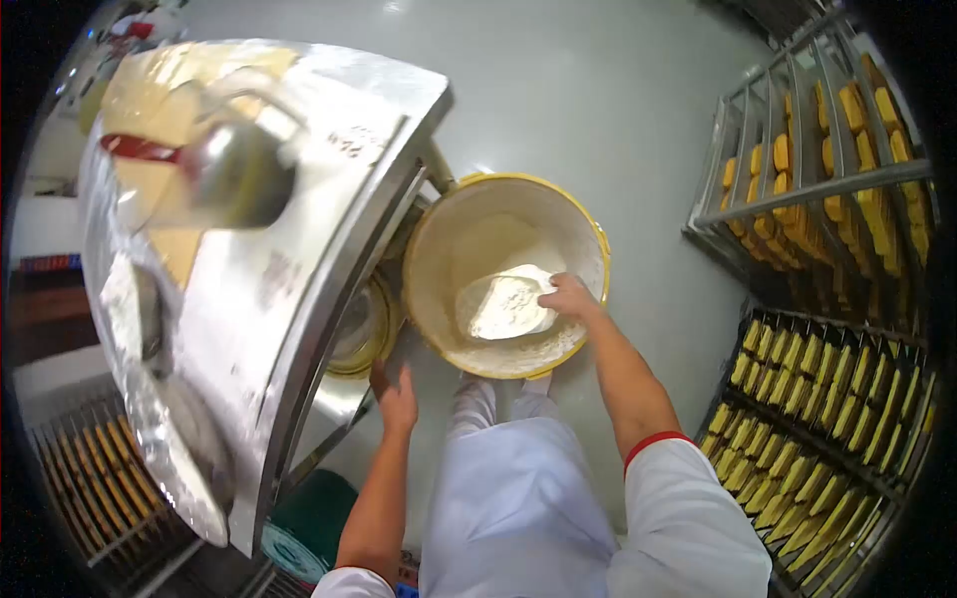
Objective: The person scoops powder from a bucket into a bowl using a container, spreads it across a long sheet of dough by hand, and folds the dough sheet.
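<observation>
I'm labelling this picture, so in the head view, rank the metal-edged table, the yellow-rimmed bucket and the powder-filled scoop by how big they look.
1. Metal-edged table, largest by far
2. Yellow-rimmed bucket
3. Powder-filled scoop, in the right hand, clearly smallest

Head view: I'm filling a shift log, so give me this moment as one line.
right hand: grips scoop bearing white powder | scoop: at yellow-rimmed bucket, depth unclear | left hand: open, near worktable

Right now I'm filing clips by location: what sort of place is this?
Probably a bakery or similar food workshop: racks hold rows of yellow-brown, bread-like pieces, and white, flour-like powder is heaped at the mouth of a large bucket.
</observation>
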Demonstrator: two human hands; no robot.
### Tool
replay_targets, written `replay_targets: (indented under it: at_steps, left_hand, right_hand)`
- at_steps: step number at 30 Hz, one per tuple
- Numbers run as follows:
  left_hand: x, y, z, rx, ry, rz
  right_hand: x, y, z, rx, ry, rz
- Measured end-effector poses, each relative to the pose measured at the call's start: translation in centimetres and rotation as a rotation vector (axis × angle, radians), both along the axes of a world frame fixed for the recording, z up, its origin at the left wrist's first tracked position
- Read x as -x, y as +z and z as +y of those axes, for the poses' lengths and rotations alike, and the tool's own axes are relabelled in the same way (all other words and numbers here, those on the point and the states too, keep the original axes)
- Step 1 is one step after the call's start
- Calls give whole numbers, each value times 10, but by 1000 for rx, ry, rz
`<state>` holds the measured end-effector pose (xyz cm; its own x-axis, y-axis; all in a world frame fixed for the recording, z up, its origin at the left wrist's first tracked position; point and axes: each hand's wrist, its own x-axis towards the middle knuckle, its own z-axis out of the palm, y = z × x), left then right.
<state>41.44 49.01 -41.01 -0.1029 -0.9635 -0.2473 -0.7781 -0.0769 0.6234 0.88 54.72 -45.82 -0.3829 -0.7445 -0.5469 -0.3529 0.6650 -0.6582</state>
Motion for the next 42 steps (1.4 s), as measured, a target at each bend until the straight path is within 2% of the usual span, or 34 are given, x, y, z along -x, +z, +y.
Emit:
replay_targets:
  at_steps: [2, 4, 6, 8, 10, 13, 14, 16, 17, 19, 20, 22, 23, 25, 27, 29, 31, 33, 35, 36, 37, 38, 40, 41, 42]
  left_hand:
    - [-49, 46, 38, -268, 68, -9]
    - [-125, 40, 93, -212, 68, 29]
    - [-187, 58, 142, -391, 157, -33]
    - [-235, 85, 169, -720, 148, -279]
    - [-306, 47, 224, -625, 206, -262]
    - [-335, 69, 241, -579, -203, -426]
    - [-356, 54, 259, -542, -159, -389]
    - [-354, 79, 273, -465, -77, -312]
    - [-354, 82, 272, -492, 24, -272]
    - [-354, 87, 265, -563, 264, -163]
    - [-354, 92, 263, -558, 280, -146]
    - [-356, 105, 259, -457, 327, 52]
    - [-360, 96, 260, -445, 334, 67]
    - [-372, 71, 270, -378, 415, 66]
    - [-377, 77, 266, -393, 427, 70]
    - [-386, 84, 265, -407, 437, 73]
    - [-399, 88, 266, -377, 118, -143]
    - [-408, 87, 277, -318, 144, -141]
    - [-419, 79, 292, -261, 172, -144]
    - [-425, 70, 296, -356, 267, -94]
    - [-429, 66, 300, -451, 362, -42]
    - [-432, 62, 306, -445, 364, -38]
    - [-436, 55, 322, -495, 562, 48]
    - [-439, 52, 330, -494, 560, 50]
    - [-445, 45, 338, -435, 443, 24]
  right_hand:
    - [4, 51, 4, -16, 11, -20]
    - [7, 96, 10, -35, 26, -23]
    - [2, 131, 27, 129, -149, -312]
    - [5, 163, 40, 170, -141, -364]
    - [5, 201, 50, 247, -174, -444]
    - [-7, 272, 63, 336, -150, -499]
    - [-16, 297, 63, 344, -150, -490]
    - [-39, 349, 55, 371, -184, -493]
    - [-55, 372, 47, 391, -233, -505]
    - [-93, 419, 22, 423, -155, -540]
    - [-111, 439, 11, 449, -122, -566]
    - [-152, 471, -17, 496, -54, -540]
    - [-176, 486, -34, 539, -6, -519]
    - [-231, 520, -66, 542, 125, -433]
    - [-297, 558, -91, 542, 295, -357]
    - [-348, 571, -118, 594, 532, -101]
    - [-408, 590, -130, 530, 658, 177]
    - [-454, 579, -144, 872, 913, 784]
    - [-495, 571, -146, 1062, 1119, 881]
    - [-510, 564, -148, 1067, 1120, 885]
    - [-524, 559, -150, 1074, 1254, 980]
    - [-535, 556, -153, 1076, 1387, 1076]
    - [-550, 558, -156, 1113, 1439, 1165]
    - [-555, 559, -158, 1146, 1488, 1251]
    - [-562, 560, -160, 1198, 1457, 1332]
